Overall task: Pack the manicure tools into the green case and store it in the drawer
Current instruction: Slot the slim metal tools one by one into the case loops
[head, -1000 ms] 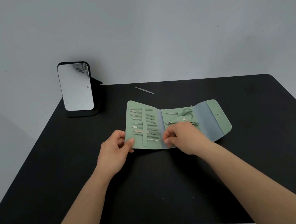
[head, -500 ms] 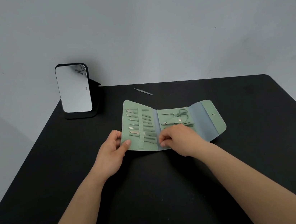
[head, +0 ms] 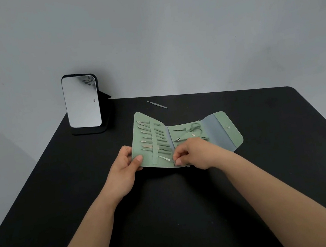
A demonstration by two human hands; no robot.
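The green case [head: 219, 130] lies unfolded in the middle of the black table [head: 63, 188]. Several slim metal tools [head: 154, 141] sit under straps in its left panel, and scissors [head: 192, 129] with clippers fill the middle panel. Its snap flap spreads out to the right. My left hand [head: 124, 169] grips the left panel's near corner, thumb on top, lifting that panel a little. My right hand [head: 193, 153] pinches the case's near edge at the fold, fingers curled. One loose thin metal tool [head: 157, 104] lies on the table behind the case.
A small standing mirror [head: 82, 101] on a black base stands at the table's back left, against a grey wall. The table's near edge runs just above my knees. No drawer is in view.
The case's left panel has tilted up off the table under my left hand. My right hand stays at the fold. The view has shifted slightly.
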